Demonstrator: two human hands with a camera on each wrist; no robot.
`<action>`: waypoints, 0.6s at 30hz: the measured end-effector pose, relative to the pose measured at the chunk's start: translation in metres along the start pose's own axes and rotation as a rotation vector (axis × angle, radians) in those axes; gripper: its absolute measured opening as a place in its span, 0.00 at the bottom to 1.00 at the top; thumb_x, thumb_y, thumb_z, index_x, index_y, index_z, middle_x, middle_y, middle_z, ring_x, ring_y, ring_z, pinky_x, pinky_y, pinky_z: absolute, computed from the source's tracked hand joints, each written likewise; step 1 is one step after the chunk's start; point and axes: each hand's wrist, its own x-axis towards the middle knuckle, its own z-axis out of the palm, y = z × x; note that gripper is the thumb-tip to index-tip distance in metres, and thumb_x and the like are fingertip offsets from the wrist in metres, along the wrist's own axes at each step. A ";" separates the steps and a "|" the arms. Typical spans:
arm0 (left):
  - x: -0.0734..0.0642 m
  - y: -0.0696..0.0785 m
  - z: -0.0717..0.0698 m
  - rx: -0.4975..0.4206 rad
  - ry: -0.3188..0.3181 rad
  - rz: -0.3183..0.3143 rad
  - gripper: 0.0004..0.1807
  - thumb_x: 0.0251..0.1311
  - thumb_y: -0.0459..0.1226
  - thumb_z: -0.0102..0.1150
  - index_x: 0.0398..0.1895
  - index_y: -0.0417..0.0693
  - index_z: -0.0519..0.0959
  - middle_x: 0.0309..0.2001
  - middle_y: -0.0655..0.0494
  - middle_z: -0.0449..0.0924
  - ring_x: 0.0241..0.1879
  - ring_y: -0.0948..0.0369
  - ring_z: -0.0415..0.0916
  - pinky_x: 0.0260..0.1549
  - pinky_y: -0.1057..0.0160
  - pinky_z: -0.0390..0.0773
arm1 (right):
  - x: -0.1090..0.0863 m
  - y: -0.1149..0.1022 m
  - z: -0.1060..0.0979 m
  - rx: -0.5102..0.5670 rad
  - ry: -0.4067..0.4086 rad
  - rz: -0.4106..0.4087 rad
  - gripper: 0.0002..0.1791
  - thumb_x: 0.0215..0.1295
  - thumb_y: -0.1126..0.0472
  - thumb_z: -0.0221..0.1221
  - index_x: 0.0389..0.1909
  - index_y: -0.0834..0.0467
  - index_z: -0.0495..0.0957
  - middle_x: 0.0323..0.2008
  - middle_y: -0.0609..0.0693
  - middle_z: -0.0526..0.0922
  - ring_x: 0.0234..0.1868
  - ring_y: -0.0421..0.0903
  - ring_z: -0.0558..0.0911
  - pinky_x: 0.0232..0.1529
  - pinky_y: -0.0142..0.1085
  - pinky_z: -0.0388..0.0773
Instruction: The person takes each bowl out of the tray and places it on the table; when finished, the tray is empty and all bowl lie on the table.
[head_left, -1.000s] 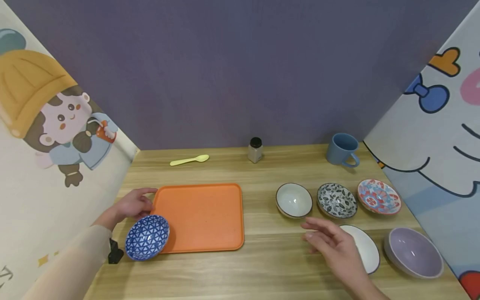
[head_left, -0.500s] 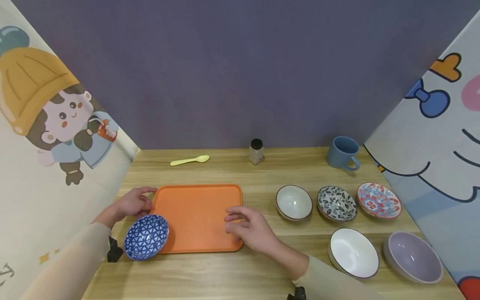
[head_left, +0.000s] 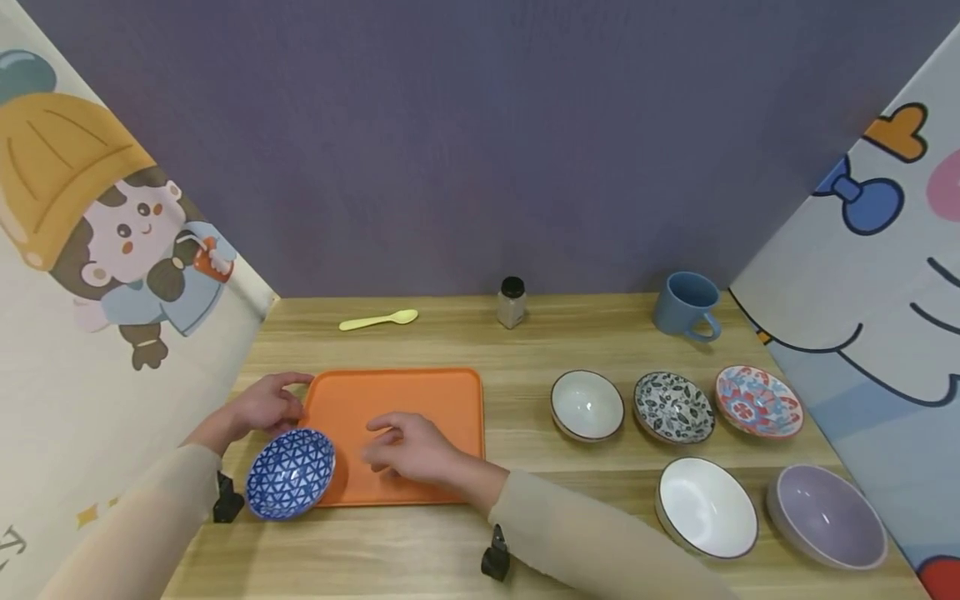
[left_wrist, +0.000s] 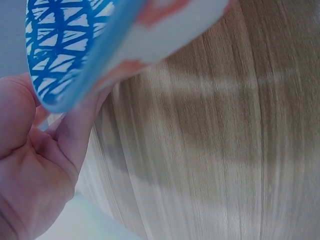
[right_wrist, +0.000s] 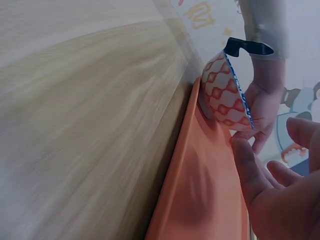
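Observation:
My left hand is at the left edge of the orange tray, pinching the far rim of a blue-and-white patterned bowl. The bowl is over the tray's near left corner; whether its base touches the tray is hidden. A red wavy pattern covers the bowl's outside in the right wrist view. In the left wrist view, the bowl partly covers my fingers. My right hand is over the tray with loosely bent fingers and holds nothing.
At the right stand a small white bowl, a black-patterned bowl, a red-and-blue bowl, a larger white bowl and a purple bowl. Toward the back are a yellow spoon, a black-capped jar and a blue mug.
My right hand has moved left from beside the larger white bowl to over the orange tray. My left hand and the patterned bowl have stayed nearly still.

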 end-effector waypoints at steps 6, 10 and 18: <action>0.001 -0.001 0.003 -0.005 -0.002 -0.003 0.38 0.63 0.29 0.56 0.78 0.36 0.57 0.37 0.44 0.82 0.25 0.55 0.78 0.28 0.57 0.84 | 0.017 -0.003 0.021 -0.033 -0.004 0.047 0.28 0.65 0.56 0.68 0.65 0.59 0.77 0.43 0.49 0.89 0.38 0.48 0.89 0.39 0.45 0.87; 0.002 0.000 0.004 -0.015 -0.003 0.004 0.38 0.64 0.29 0.56 0.78 0.37 0.57 0.37 0.44 0.81 0.26 0.55 0.78 0.27 0.58 0.84 | 0.024 -0.003 0.029 -0.107 0.015 0.049 0.28 0.63 0.54 0.70 0.64 0.56 0.78 0.49 0.50 0.87 0.38 0.42 0.86 0.35 0.38 0.85; 0.001 0.000 0.003 -0.012 0.001 -0.013 0.38 0.65 0.30 0.56 0.78 0.37 0.57 0.34 0.46 0.80 0.23 0.56 0.75 0.24 0.61 0.81 | 0.037 0.001 0.046 -0.131 0.023 0.073 0.29 0.63 0.54 0.71 0.64 0.53 0.79 0.54 0.51 0.86 0.39 0.38 0.86 0.31 0.38 0.86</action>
